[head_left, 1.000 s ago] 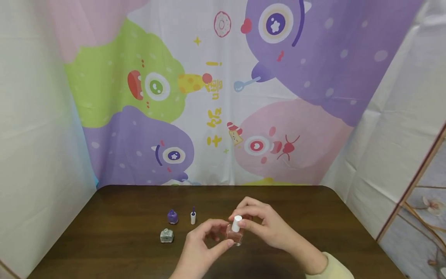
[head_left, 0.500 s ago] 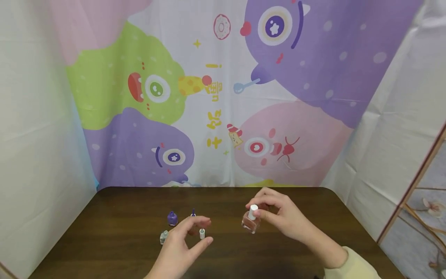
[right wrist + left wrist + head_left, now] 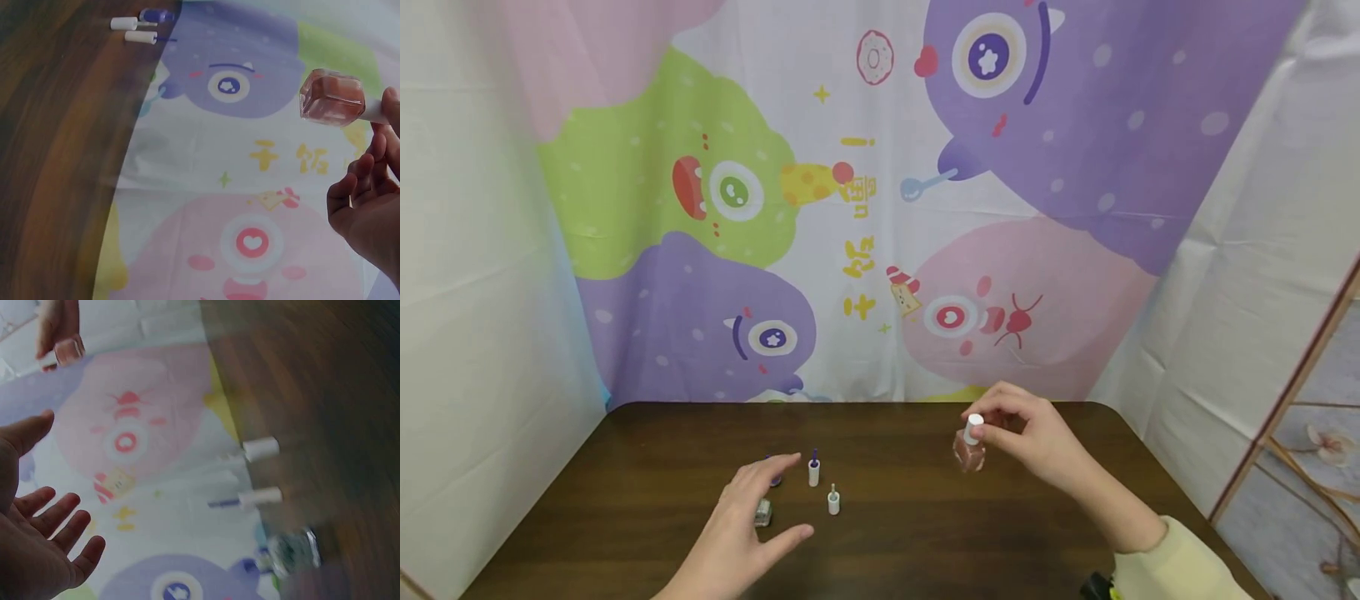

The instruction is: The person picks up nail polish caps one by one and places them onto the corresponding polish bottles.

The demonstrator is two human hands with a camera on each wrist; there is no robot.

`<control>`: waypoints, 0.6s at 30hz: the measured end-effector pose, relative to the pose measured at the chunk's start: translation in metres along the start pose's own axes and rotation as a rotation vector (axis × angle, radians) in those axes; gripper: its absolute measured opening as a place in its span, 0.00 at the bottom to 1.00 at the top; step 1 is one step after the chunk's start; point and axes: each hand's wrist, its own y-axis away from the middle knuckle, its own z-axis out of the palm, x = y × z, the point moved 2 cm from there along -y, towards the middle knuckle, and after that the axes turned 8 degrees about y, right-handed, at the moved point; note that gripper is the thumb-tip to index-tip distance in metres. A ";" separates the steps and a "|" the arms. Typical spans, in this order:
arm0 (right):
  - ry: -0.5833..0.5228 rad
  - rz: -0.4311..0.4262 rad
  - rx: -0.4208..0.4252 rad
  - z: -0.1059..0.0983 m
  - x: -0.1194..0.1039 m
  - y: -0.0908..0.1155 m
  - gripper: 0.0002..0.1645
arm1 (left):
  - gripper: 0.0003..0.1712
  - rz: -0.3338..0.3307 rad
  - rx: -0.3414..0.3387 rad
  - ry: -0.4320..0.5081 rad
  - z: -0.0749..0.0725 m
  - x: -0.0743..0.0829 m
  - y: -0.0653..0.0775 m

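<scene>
My right hand [image 3: 1026, 433] pinches the white cap of a nail polish bottle [image 3: 969, 452] and holds it up over the right part of the table. The bottle is square clear glass with pinkish-brown polish, as the right wrist view shows. My left hand [image 3: 737, 517] has its fingers spread and holds nothing. It partly covers a silver-grey nail polish bottle [image 3: 763, 512] and a purple one [image 3: 776, 479]. Right of it, two white caps stand with brushes pointing up: a purple-tipped brush cap [image 3: 814, 472] and a silvery one [image 3: 833, 502].
The dark wooden table [image 3: 895, 542] has rounded far corners. A cartoon-print curtain [image 3: 865, 358] hangs behind it, with pale cloth at both sides. A small black object [image 3: 1097, 586] shows by the right sleeve [image 3: 1176, 562].
My left hand has let go of the pinkish-brown bottle and moved left. My right hand has carried that bottle right and farther away, uncovering the silvery brush cap.
</scene>
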 end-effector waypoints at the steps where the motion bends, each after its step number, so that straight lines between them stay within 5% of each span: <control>1: -0.003 0.016 0.011 0.000 0.004 0.000 0.10 | 0.47 -0.020 -0.015 -0.003 -0.001 -0.004 0.002; 7: -0.004 0.158 0.064 0.001 0.032 0.004 0.07 | 0.53 -0.046 -0.029 -0.003 -0.009 -0.031 0.009; 18: 0.001 0.283 0.170 0.006 0.050 0.004 0.08 | 0.58 -0.228 -0.105 0.050 -0.013 -0.079 0.021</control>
